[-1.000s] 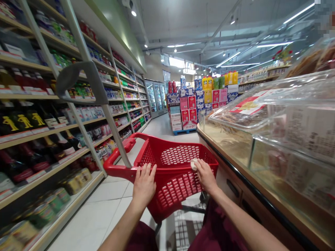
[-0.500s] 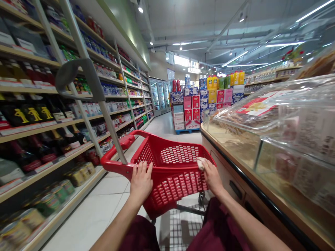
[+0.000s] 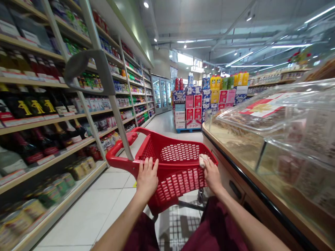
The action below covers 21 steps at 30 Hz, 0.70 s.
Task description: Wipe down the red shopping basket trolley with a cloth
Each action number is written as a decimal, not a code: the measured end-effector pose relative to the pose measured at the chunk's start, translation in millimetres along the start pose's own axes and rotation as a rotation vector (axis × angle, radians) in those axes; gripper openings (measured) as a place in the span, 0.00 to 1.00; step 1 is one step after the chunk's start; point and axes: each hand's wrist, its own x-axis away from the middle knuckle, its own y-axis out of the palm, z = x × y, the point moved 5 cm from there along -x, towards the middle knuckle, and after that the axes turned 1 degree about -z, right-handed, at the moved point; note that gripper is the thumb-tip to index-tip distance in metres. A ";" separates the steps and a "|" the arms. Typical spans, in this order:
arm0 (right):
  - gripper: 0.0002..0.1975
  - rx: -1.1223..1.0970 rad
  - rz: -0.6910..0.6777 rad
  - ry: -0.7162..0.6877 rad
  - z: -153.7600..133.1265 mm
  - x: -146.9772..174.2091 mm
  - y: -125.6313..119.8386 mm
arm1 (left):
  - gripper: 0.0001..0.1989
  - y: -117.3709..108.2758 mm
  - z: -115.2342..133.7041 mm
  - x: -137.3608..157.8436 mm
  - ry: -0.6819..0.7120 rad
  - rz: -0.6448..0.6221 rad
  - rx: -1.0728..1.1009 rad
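Supermarket aisle ahead: I see both hands grasping the red cart (image 3: 180, 153) rim, left hand (image 3: 147, 177) flat-fingered, right hand (image 3: 211, 174) clutching a white wad (image 3: 202, 160).

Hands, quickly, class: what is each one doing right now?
Left hand: closed over the red basket rim.
Right hand: on the rim, holding a white wad.

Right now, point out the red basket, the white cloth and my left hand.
red basket (image 3: 180, 152), head view, on the far mesh wall.
white cloth (image 3: 202, 160), head view, on its bunched middle.
left hand (image 3: 147, 177), head view, on its back.
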 end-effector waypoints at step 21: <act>0.21 0.095 -0.093 -0.091 -17.4 6.0 2.2 | 0.32 5.9 5.5 -0.5 0.018 -0.036 -0.003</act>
